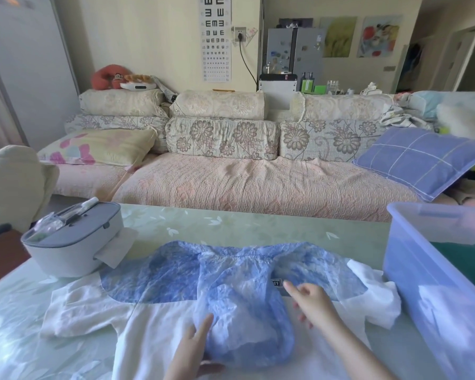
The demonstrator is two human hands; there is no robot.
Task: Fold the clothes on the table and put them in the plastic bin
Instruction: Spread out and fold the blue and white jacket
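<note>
Floral sofa (258,185) fills the background behind a pale green counter (231,223). Seen from my head camera, a white shirt (154,325) with a blue lace top lies spread just ahead of me. Its sleeves run left to right and its neckline points away, toward the sofa. My left hand (188,349) rests straight fingers (205,323) against a bunched blue fold at the middle. My right hand (314,304) hangs over the shirt, fingers apart, holding nothing. A plastic bin (412,270) stands to the right, nearer my right hand.

Left hand (189,349), right hand (311,301) at garment (162,281)
</note>
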